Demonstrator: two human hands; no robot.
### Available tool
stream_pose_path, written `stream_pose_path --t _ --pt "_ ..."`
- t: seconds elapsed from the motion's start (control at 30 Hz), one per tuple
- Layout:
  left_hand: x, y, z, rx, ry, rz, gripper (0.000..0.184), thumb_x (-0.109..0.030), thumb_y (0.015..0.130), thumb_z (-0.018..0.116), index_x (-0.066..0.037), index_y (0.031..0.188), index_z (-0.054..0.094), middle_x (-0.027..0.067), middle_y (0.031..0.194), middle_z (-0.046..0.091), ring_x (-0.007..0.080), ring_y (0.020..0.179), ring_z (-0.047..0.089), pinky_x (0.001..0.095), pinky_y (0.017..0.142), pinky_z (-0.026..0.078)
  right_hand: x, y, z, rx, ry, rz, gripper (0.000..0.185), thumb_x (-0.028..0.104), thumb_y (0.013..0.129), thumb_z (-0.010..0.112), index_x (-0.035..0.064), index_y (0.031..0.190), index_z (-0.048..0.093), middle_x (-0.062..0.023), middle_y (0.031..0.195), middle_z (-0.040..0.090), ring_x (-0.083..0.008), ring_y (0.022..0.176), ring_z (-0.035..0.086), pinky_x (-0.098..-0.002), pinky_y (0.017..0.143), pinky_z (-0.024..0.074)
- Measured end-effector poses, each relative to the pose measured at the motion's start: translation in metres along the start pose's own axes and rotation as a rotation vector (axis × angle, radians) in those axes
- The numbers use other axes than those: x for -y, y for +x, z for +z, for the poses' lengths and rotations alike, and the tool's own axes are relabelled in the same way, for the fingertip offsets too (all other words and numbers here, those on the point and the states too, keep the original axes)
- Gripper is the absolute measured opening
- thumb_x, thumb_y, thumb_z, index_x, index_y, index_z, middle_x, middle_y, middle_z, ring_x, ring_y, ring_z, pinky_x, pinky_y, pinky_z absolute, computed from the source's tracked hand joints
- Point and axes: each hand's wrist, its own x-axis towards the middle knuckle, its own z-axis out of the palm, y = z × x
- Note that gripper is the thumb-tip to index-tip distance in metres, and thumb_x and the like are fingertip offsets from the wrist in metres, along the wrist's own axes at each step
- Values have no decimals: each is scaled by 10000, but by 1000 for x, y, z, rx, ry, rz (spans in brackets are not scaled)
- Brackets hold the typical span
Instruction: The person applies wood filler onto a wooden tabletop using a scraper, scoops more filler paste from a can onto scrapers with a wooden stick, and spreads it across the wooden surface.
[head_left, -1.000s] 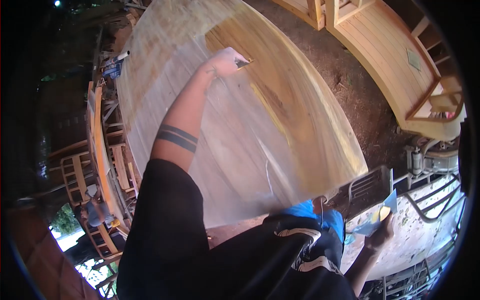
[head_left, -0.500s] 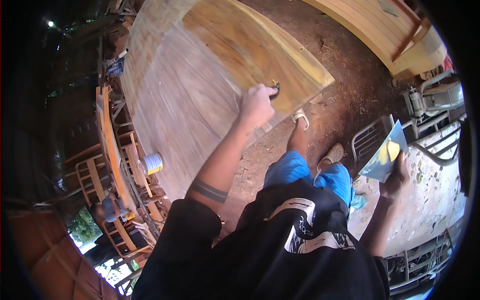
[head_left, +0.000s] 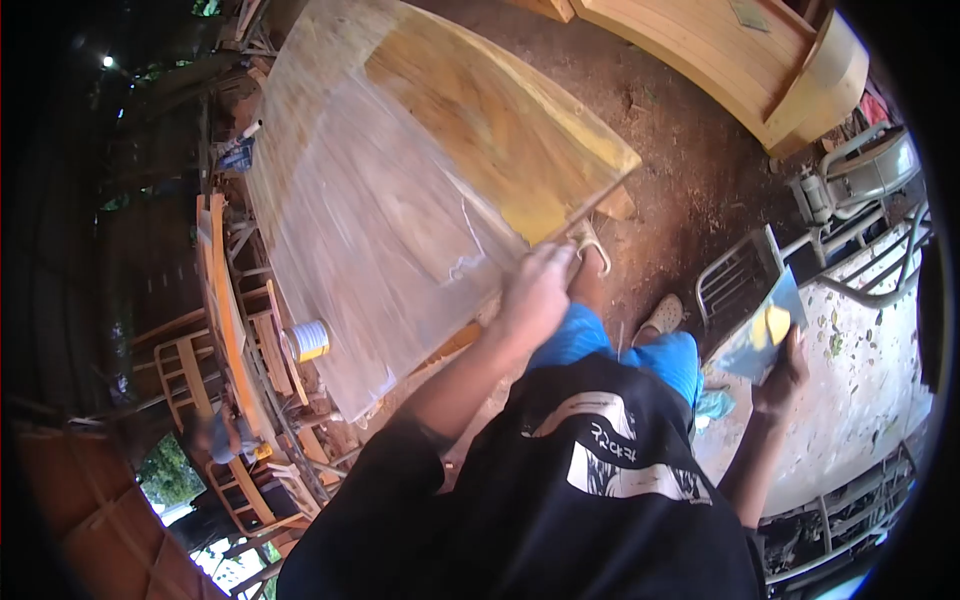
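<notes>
My left hand (head_left: 540, 290) is closed at the near edge of a large wooden tabletop (head_left: 400, 200). Its fingers hide most of the small dark scraper they grip. Yellow-brown colour covers the tabletop's right part, while the left part looks paler and whitish, with a thin white smear near the edge. Out to the right, my right hand (head_left: 785, 380) grips a flat blue-grey sheet (head_left: 750, 345) by its edge. A lump of yellow putty (head_left: 771, 326) sits on that sheet.
A can (head_left: 307, 340) stands left of the tabletop, near wooden frames (head_left: 225, 300). At upper right is a curved wooden piece (head_left: 700, 60). Metal-framed furniture (head_left: 745, 275) and a speckled pale surface (head_left: 850, 370) lie to the right. Another person (head_left: 228, 437) appears at lower left.
My left hand has come off the yellow-brown area, toward my body and down to the tabletop's near edge. My right hand and the sheet have shifted slightly down and left.
</notes>
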Motion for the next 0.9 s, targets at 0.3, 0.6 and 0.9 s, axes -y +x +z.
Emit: stream_pose_path --t 0.3,0.6,0.9 --pt "313 221 -162 -18 171 -369 393 -67 708 536 -119 1088 623 211 969 620 351 918 593 386 791 476 -16 -7 16 -379 -169 -106 394 267 915 466 -16 1190 472 -104 1138 529 -186 1062 498 -349 940 370" --pt "488 403 -206 -66 473 -373 368 -82 710 547 -175 1053 646 167 977 635 306 933 604 396 785 476 -62 43 106 -529 -530 -233 442 296 938 435 -33 1229 482 -97 1094 549 -204 981 519 -346 873 401" --pt "549 467 -198 66 239 -257 371 -79 706 522 -168 1041 656 156 995 635 297 917 609 351 775 479 -77 71 149 -680 -490 -205 369 291 939 432 -23 1092 550 -76 917 547 -167 843 531 -288 727 446"
